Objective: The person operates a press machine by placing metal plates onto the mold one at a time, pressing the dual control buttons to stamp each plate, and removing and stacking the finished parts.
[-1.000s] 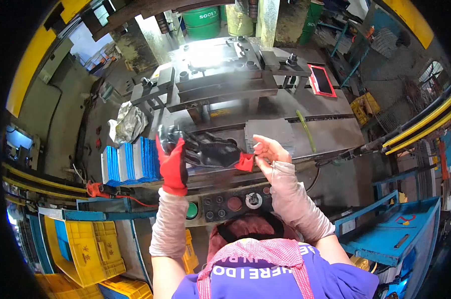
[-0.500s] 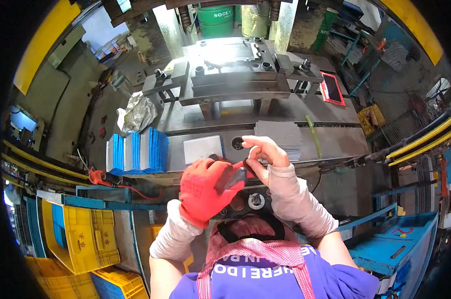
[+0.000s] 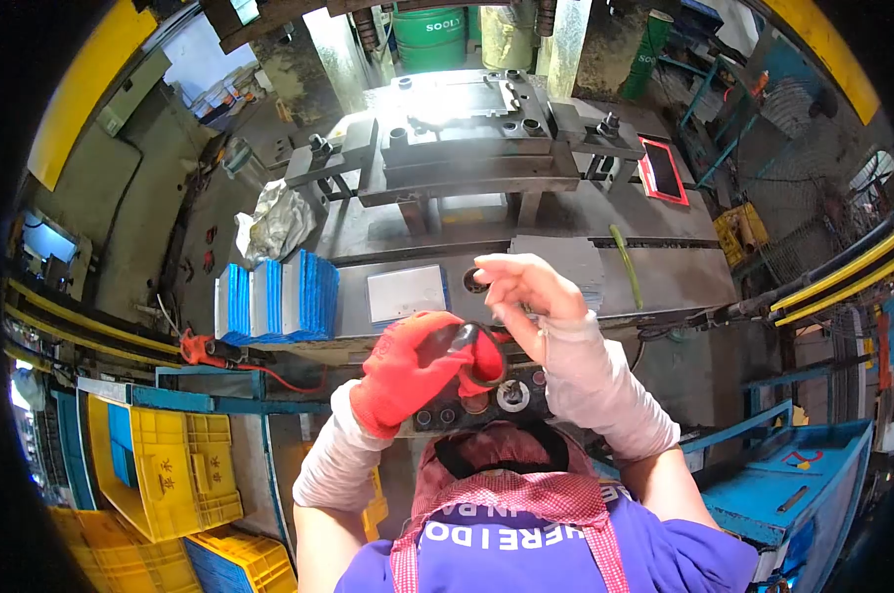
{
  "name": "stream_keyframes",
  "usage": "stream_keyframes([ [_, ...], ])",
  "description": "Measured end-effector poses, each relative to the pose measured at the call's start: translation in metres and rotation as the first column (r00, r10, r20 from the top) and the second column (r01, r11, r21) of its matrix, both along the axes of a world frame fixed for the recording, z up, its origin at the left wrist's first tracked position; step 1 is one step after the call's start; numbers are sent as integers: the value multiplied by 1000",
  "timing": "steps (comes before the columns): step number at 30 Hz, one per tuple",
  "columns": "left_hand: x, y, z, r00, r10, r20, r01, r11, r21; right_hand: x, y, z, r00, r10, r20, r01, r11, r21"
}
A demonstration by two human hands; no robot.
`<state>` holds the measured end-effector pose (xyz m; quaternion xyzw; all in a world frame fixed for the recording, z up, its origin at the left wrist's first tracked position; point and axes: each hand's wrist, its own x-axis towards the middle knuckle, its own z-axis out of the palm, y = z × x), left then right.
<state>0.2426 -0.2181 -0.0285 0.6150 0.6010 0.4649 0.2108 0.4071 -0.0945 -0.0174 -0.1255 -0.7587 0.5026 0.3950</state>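
The left hand (image 3: 402, 371), fitted with a red glove, is closed on the loose glove (image 3: 484, 358), a red and black item with its dark-rimmed cuff facing the right hand (image 3: 536, 295). The loose glove is located between the two hands, in front of the near edge of the desk (image 3: 676, 279) and above the control panel (image 3: 447, 413). The right hand is bare (a pale sleeve covers its wrist and forearm), with the fingers spread and partly curled; contact with the cuff cannot be confirmed.

Components on the desk, left to right along the near side: blue-edged stacks (image 3: 310, 296), standing side by side; a pale plate (image 3: 405, 295), lying flat; a stack of grey sheets (image 3: 555, 262), partly behind the right hand; and a green strip (image 3: 626, 267), lying lengthwise away from the person. The metal die assembly (image 3: 467, 176) is mounted farther back. A crumpled sheet (image 3: 275, 223) lies behind the blue-edged stacks. A red-framed dark panel (image 3: 664, 171) lies at the far right.
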Motion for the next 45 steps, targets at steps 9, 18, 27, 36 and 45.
stream_keyframes([
  [9,4,14,-7,916,183,356,-239,963,121,1,-43,-12,977,-209,-45,201,830,521],
  [18,38,3,25,660,102,-745,21,988,154,3,-13,-52,904,-261,338,156,939,308],
  [27,57,0,-21,567,90,-819,181,956,230,10,-14,-57,865,-380,327,185,848,496],
  [36,64,16,-11,658,41,-752,254,928,274,4,-6,-62,853,-402,332,225,859,461],
  [45,64,25,-37,518,-1,-855,348,914,210,1,1,-63,785,-446,430,260,867,425],
])
